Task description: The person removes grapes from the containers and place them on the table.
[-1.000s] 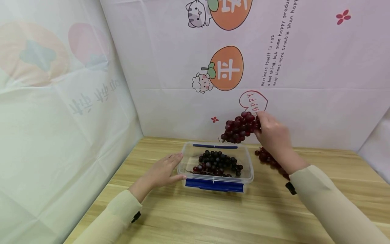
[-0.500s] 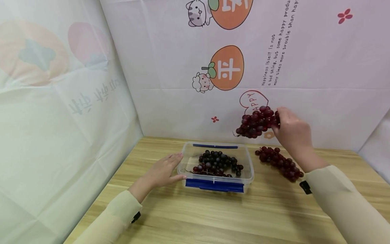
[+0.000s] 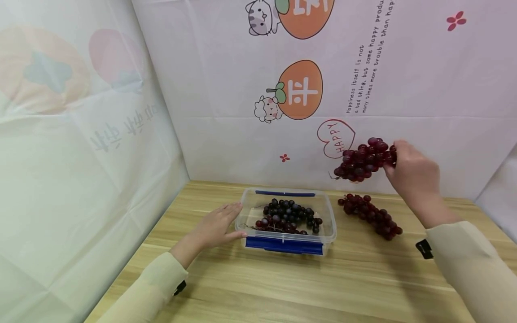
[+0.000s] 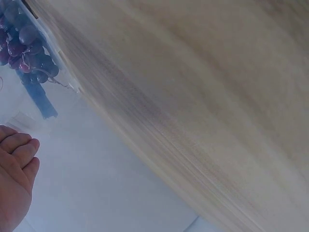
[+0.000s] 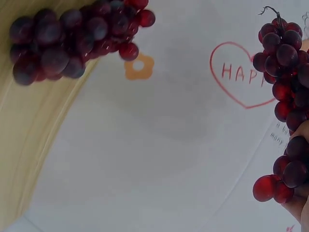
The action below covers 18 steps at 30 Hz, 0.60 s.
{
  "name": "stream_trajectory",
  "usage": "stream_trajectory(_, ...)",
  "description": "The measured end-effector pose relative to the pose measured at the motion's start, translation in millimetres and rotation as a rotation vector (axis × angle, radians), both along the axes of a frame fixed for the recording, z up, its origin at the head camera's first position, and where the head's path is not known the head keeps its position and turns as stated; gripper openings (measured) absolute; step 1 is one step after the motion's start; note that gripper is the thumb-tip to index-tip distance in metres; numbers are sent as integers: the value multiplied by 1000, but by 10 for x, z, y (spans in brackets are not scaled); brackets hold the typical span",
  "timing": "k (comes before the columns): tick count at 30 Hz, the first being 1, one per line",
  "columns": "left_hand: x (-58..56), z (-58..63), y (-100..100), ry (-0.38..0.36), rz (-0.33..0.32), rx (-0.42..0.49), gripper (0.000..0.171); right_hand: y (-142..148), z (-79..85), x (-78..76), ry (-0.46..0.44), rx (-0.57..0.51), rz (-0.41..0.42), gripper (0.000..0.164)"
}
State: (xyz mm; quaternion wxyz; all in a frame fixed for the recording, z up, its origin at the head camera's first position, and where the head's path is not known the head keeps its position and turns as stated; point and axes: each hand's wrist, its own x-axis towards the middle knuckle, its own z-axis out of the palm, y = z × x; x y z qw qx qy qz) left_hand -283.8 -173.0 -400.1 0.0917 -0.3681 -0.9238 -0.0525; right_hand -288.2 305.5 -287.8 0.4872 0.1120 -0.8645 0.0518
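My right hand (image 3: 415, 172) grips a bunch of red grapes (image 3: 361, 161) by one end, holding it up in the air in front of the back cloth. In the right wrist view the held grapes (image 5: 285, 72) run along the right edge, with a finger across them. My left hand (image 3: 216, 226) rests with straight fingers against the left side of a clear plastic box (image 3: 332, 220) with blue clips. Dark and reddish grapes (image 3: 286, 213) lie inside the box. A second bunch of red grapes (image 3: 369, 215) lies on the table, right of the box and below the right hand.
The wooden table (image 3: 282, 282) ends at a white printed cloth (image 3: 226, 148) standing upright behind it. Another cloth (image 3: 81, 179) hangs along the left side.
My right hand has carried its red grapes to the right, away from over the box, uncovering the bunch on the table. My left hand has stayed at the box.
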Motion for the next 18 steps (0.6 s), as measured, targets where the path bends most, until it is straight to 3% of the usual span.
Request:
stream_trajectory(6,2,3,-3,-3,-2,0,85,167,-4,23,6,-28,-42,45)
stream_trajectory(18,-6,-6,-10,2,3,1,85,529,-81,57,-69,-84,-157,43)
